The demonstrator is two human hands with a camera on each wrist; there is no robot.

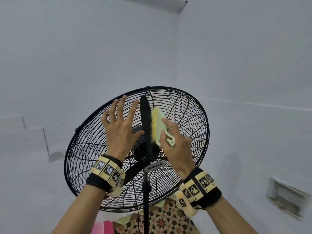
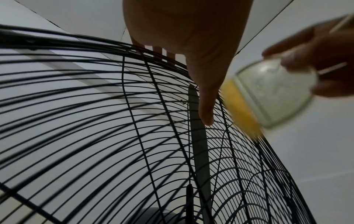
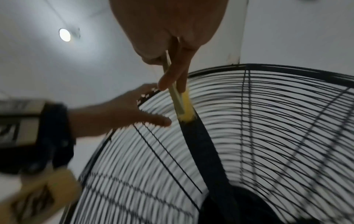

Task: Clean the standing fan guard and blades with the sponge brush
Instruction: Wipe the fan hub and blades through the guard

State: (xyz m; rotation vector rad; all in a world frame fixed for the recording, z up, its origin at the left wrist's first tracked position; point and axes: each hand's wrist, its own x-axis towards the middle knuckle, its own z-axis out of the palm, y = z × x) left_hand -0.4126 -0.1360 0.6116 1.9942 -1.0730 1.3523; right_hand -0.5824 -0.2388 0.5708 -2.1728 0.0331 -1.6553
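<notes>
Up close, both hands work at the tilted wire fan guard (image 1: 185,119) of the black standing fan.

Fingers of the right hand (image 1: 175,142) curl round the pale-green back of the sponge brush (image 1: 157,125), whose yellow sponge presses against a dark blade (image 1: 146,119) standing edge-on. To the blade's other side, the left hand (image 1: 119,127) is spread flat, fingers straight against the wires, holding nothing. Marker bands wrap both wrists.
</notes>
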